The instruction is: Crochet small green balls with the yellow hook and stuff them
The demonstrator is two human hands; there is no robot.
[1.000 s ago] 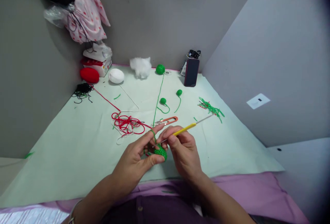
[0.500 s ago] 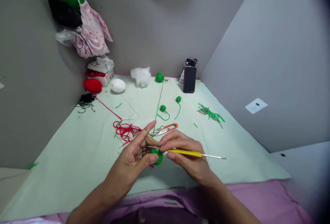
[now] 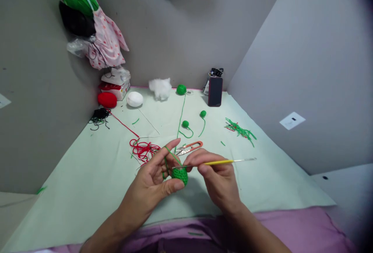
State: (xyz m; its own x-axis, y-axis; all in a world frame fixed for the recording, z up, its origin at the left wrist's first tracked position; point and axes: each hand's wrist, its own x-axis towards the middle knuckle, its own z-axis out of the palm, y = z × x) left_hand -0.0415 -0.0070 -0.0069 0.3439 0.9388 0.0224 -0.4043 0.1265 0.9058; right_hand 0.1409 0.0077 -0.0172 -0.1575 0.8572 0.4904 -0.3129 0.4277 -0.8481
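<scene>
My left hand (image 3: 157,175) is closed on a small green crochet piece (image 3: 180,175), its thumb below and fingers behind. Green yarn (image 3: 172,154) loops over the raised index finger and runs back to a green yarn ball (image 3: 181,89). In my right hand (image 3: 217,175) is a crochet hook with a yellow handle (image 3: 219,162), pinched between thumb and fingers. The hook's metal tip lies at the top edge of the crochet piece. Just behind the hands are thread snips (image 3: 190,147) with an orange handle.
Tangled red yarn (image 3: 144,150) lies left of the snips. Further back sit a red yarn ball (image 3: 107,100), a white yarn ball (image 3: 135,99), white stuffing (image 3: 161,89) and an upright phone (image 3: 215,92). Green yarn scraps (image 3: 240,129) are at right; two small green balls (image 3: 185,123) lie mid-table.
The crochet piece has turned and shows more of its side above my left thumb. My right hand has tilted the hook, its rear end now higher. The view has shifted slightly.
</scene>
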